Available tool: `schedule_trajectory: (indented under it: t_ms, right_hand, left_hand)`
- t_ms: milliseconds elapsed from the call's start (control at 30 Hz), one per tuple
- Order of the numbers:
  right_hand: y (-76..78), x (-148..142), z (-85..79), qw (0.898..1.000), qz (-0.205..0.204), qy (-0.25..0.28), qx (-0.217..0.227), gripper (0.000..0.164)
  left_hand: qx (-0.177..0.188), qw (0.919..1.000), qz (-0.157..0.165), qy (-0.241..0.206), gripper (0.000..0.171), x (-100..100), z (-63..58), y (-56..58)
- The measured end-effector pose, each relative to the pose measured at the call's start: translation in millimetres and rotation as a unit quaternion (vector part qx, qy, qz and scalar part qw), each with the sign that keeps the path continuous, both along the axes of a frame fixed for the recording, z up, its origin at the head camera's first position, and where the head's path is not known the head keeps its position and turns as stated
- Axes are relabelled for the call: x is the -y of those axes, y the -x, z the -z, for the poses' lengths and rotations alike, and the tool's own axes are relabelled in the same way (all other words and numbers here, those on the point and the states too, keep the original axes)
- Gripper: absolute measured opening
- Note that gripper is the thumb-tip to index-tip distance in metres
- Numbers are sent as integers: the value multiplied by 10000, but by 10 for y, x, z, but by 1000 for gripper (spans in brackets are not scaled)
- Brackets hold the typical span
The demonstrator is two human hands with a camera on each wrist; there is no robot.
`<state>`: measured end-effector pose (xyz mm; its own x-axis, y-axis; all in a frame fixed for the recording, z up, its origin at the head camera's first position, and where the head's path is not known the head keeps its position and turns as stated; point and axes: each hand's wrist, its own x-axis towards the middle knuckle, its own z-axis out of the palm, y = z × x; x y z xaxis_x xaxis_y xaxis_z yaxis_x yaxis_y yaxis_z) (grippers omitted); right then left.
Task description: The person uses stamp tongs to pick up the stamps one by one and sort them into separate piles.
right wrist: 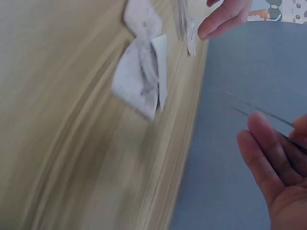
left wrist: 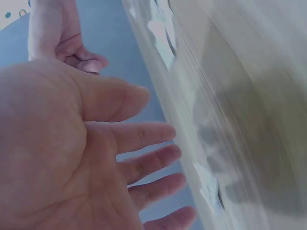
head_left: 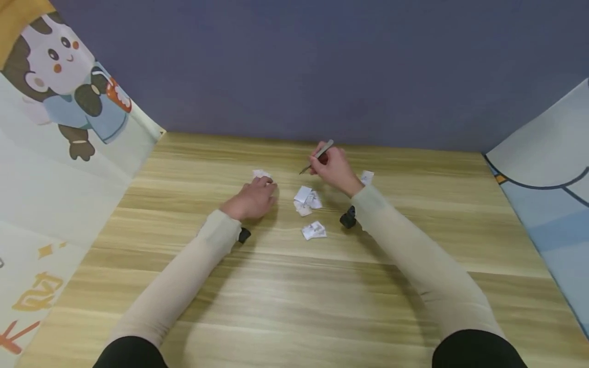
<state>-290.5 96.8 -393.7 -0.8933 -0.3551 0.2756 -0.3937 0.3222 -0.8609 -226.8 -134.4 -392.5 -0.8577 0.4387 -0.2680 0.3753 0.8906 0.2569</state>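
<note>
My right hand (head_left: 335, 168) holds a pair of metal tweezers (head_left: 325, 147) above the far part of the table. In the right wrist view the two thin tips of the tweezers (right wrist: 276, 117) stand apart with nothing between them. My left hand (head_left: 252, 199) hovers over the table with its fingers loosely spread, holding nothing, as the left wrist view also shows. Just beyond its fingertips lies a white paper scrap (head_left: 260, 174), partly hidden by them. Between the hands sits a small pile of folded, printed paper pieces (head_left: 303, 200).
Nearer me lies another crumpled paper piece (head_left: 315, 230). A further scrap (head_left: 367, 177) rests beyond my right wrist. The wooden table (head_left: 276, 306) meets a dark blue panel (head_left: 294, 66) at the back, with cartoon-printed sheets (head_left: 50, 204) at the sides.
</note>
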Motion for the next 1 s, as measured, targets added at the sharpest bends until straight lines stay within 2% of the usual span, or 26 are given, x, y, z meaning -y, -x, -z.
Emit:
schedule_trajectory:
  t_ms: [333,500,733,1000]
  right_hand:
    - [-281,-277,52,9963,-397,-636,415,12]
    - [-391,-355,83,9957,-471,-656,464,10]
    - [-527,-493,141,9942,-395,-986,160,7]
    - [-599,-658,162,9944,-15,-1041,178,6]
  left_hand:
    - [-8,9957,901,-214,42,-228,6,-131]
    - [0,9922,1224,-220,37,-296,-1,-156]
    - [134,9918,1262,-169,36,-351,31,-188]
    - [107,9900,1393,-188,37,-405,51,-190]
